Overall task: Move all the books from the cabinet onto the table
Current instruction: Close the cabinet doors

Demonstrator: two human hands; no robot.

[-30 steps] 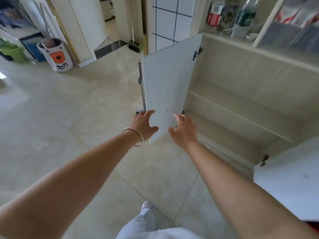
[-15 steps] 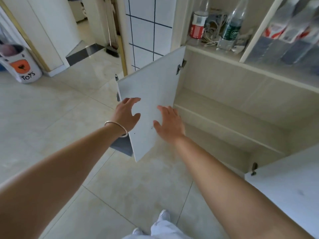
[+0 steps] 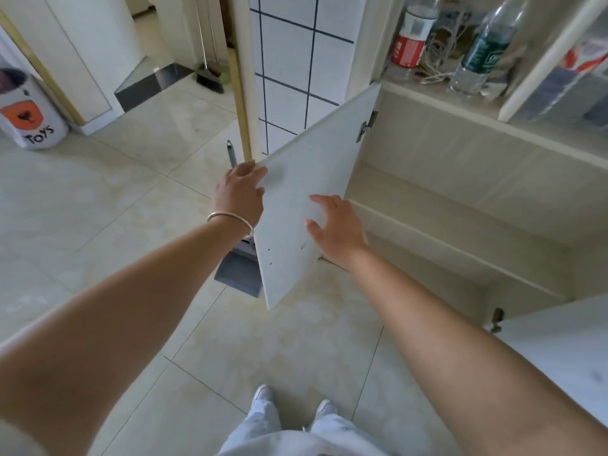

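Note:
The low cabinet (image 3: 460,205) stands open on the right; its two visible shelves hold no books. Its left door (image 3: 306,179) swings out toward me. My left hand (image 3: 238,195) grips that door's outer top corner, fingers curled over the edge. My right hand (image 3: 335,225) lies with spread fingers against the door's inner face. The right door (image 3: 559,350) shows at the lower right edge. No book and no table are in view.
Bottles (image 3: 477,47) and a red-labelled can (image 3: 409,37) sit on the shelf above the cabinet. A grey dustpan (image 3: 238,268) leans behind the left door. A white TOYS bin (image 3: 28,116) stands far left on the tiled floor. My feet (image 3: 289,403) are below.
My left hand moved up from the door's outer face to its top corner and took hold of the edge. My right hand stays against the inner face. The view shifted right.

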